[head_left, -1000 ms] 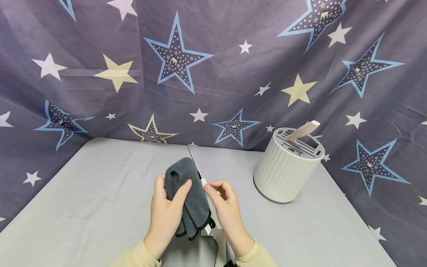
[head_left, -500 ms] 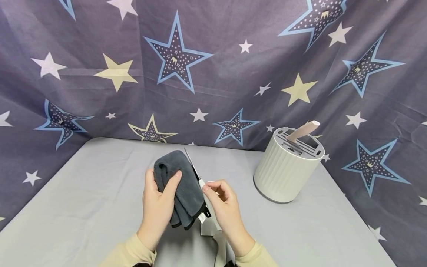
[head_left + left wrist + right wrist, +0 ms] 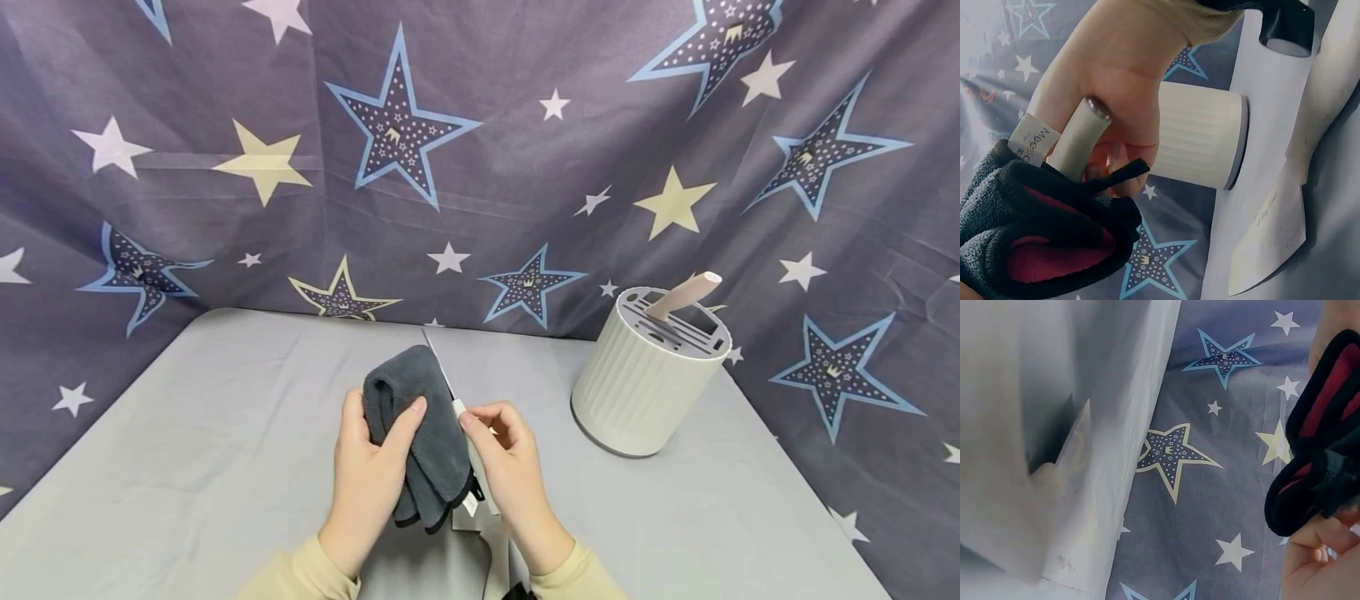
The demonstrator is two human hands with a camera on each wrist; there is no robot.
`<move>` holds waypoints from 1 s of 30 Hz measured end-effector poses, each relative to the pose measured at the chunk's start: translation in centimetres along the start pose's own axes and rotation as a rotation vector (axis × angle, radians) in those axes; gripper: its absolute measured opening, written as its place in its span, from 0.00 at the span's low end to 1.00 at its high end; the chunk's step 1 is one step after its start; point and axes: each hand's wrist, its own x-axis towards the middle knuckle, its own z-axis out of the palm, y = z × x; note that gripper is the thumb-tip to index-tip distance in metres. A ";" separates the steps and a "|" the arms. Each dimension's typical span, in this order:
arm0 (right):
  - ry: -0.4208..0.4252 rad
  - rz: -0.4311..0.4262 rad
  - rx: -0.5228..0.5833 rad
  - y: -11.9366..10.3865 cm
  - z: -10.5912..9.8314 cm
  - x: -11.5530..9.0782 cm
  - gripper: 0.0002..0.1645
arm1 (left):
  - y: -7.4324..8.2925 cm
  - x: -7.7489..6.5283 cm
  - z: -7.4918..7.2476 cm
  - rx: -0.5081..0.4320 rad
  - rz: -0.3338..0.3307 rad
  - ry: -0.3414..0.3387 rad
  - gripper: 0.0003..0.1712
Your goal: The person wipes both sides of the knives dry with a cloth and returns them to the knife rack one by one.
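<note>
In the head view my left hand (image 3: 367,487) holds a folded dark grey cloth (image 3: 431,442) with black edging, thumb on top. My right hand (image 3: 516,471) grips a knife by its white handle (image 3: 460,410). The thin blade (image 3: 441,367) points up and away, along the cloth's right side; part of it is hidden by the cloth. The left wrist view shows the handle's butt end (image 3: 1096,109) sticking out of the right hand, beside the cloth's white label (image 3: 1032,139) and the red inside of its folds (image 3: 1060,259).
A wide-bladed cleaver (image 3: 1272,231) with a pale handle lies on the table below the hands. At the right stands a ribbed cream knife block (image 3: 641,392) with a slotted grey top and one pinkish handle (image 3: 682,296) standing out. A star-patterned curtain (image 3: 480,217) hangs behind.
The left hand and cloth went up and left along the blade, then came back down and right. The right hand keeps its grip on the knife nearly in place.
</note>
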 end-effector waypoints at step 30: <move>0.119 0.096 0.177 -0.9 -1.2 0.9 0.14 | -0.3 -2.9 1.1 -0.097 -0.089 -0.293 0.20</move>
